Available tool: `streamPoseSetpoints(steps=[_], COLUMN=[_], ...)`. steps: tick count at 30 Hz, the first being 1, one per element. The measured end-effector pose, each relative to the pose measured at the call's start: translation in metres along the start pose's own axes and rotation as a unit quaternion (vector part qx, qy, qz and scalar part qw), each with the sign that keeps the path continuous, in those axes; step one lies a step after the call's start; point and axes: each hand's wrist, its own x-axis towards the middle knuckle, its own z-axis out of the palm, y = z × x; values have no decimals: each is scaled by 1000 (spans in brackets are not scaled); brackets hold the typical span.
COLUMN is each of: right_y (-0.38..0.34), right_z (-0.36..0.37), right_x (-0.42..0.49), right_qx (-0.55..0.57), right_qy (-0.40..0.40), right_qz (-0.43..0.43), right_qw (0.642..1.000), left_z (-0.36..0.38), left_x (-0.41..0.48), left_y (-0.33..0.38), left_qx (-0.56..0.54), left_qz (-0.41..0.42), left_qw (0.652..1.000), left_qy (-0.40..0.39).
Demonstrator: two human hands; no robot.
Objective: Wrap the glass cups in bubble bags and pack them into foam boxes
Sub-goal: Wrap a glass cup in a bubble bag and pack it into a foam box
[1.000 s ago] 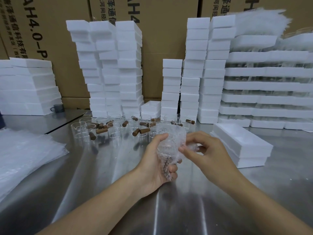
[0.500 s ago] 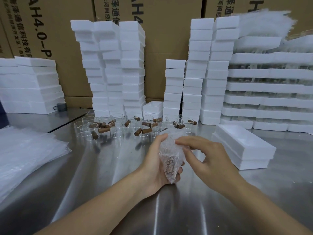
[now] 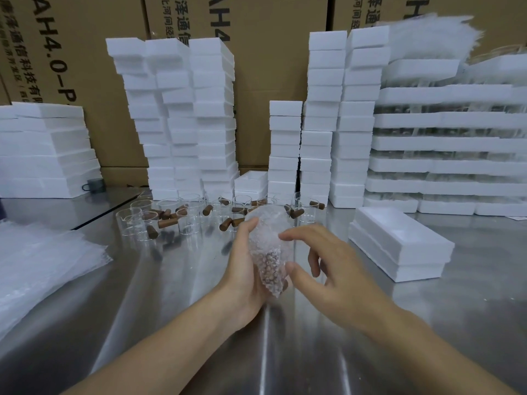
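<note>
The left hand (image 3: 245,269) has its fingers curled round a bag (image 3: 266,220) of bubble film, thumb (image 3: 251,225) laid up its left side and palm cupping the lower end. The cup (image 3: 263,246) inside is mostly hidden by the bubbles. Only a brown piece, seemingly its handle (image 3: 266,265), shows just above the left fingertips, so I cannot tell how the glass is turned.

The right hand (image 3: 333,269) is spread and loose. Its forefinger tip (image 3: 285,237) rests on the bag's upper right side and its thumb tip (image 3: 291,267) lies at the lower right. The other fingers hang clear, and it pinches nothing.

The bundle is probably light, but the glass is fragile. The film is soft, springy and likely a little slick, so a folded flap would tend to spring open. The safest hold seems to be round the cup's body through the wrap, with the flap pinned under a finger. The bag's empty corner or the handle would be poorer places to grip.

Beyond the fingertips, loose cups (image 3: 188,218) with brown handles stand and lie on the steel table (image 3: 285,352). Near the right hand on its outer side sits an open foam box (image 3: 399,240) on top of another, likely where the bundle goes. Well off past the left hand lie spare bags (image 3: 42,266), and behind everything rise stacks (image 3: 182,115) of foam boxes.
</note>
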Motion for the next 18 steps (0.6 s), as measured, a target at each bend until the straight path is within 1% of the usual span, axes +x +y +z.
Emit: streamPoseSetpoints(steps=[1, 3, 5, 10, 12, 13, 14, 16, 18], right_y=[1, 4, 6, 8, 5, 3, 0, -4, -5], right_z=[1, 1, 0, -1, 0, -1, -2, -6, -12], right_x=[1, 1, 0, -4, -3, -2, -1, 1, 3], right_qx=[15, 28, 13, -48, -40, -24, -6, 26, 53], right_qy=[-7, -54, -95, -134, -146, -137, -109, 3, 118], right_qz=[3, 14, 19, 43, 44, 43, 39, 28, 31], right_qw=[1000, 998, 995, 989, 988, 989, 993, 999, 991], left_z=[-1, -1, 1, 8, 9, 8, 7, 7, 7], left_x=[0, -3, -6, -12, -13, -14, -13, -10, -11], left_y=[1, 2, 5, 11, 12, 11, 11, 11, 12], left_qx=[27, 100, 142, 165, 160, 159, 160, 159, 151], left_qz=[3, 2, 2, 12, 16, 21, 23, 30, 20], left_qw=[1000, 995, 990, 986, 987, 987, 987, 987, 988], left_qy=[5, 16, 21, -10, -8, 2, 13, 18, 2])
